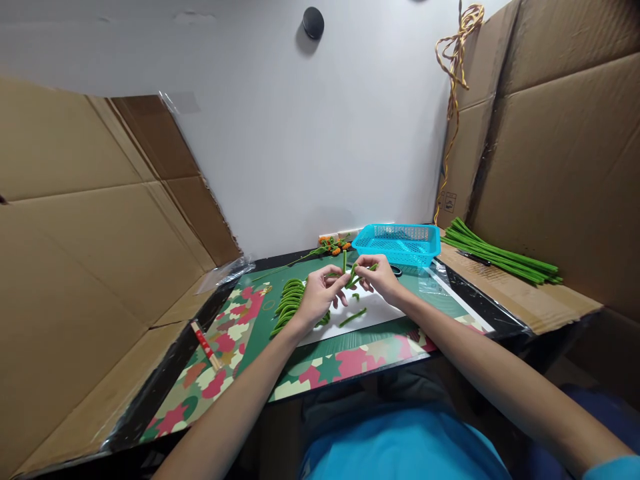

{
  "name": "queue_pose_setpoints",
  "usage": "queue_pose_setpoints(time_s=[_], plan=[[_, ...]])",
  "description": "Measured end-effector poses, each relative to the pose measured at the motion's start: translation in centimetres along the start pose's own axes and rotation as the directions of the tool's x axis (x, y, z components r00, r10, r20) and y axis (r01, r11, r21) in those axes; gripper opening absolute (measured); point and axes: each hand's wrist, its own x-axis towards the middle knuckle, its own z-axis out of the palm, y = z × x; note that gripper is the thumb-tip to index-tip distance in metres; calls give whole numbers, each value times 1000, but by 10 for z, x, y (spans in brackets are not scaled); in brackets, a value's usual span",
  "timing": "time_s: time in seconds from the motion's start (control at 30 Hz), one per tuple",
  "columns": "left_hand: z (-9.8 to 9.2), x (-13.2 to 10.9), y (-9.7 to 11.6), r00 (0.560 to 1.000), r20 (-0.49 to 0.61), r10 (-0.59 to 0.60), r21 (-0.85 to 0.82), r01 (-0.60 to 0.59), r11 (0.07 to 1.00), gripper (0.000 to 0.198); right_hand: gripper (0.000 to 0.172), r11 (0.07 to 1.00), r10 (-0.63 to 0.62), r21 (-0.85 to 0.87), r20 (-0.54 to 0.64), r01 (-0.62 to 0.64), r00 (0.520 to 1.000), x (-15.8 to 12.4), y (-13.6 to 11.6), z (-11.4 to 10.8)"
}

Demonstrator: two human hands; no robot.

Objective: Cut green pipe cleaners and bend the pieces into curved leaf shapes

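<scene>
Cardboard walls [75, 253] are boxing in the table [320, 370] I am watching over. The fingers [336, 283] of my left hand [317, 297] and right hand [384, 279] are clamping together on short green stem pieces [353, 275], holding them just above the white sheet [395, 313], probably for working room. 1 loose piece [353, 317] is lying below; bent pieces [287, 303] are queuing at left, within easy reach, and 1 blue basket [397, 243] is waiting just behind the hands.

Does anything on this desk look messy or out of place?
One short green stem piece lies loose on the white sheet, apart from the row of curved pieces; a tangled yellow cord dangles down the cardboard wall.
</scene>
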Motion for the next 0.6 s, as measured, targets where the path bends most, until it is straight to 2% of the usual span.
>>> queue_pose_setpoints(time_s=[0.33, 0.5, 0.6], plan=[[-1, 2, 1, 1000, 8, -7, -37, 7, 999, 52, 20, 999, -33, -3, -67, 33, 997, 1, 0, 0], [-1, -1, 3, 998, 53, -23, -18, 24, 1000, 55, 25, 1000, -28, 1, -61, 28, 998, 0, -1, 0], [-1, -2, 4, 998, 65, -25, -6, 25, 1000, 54, 31, 1000, -6, 23, -19, 6, 1000, -1, -1, -1]])
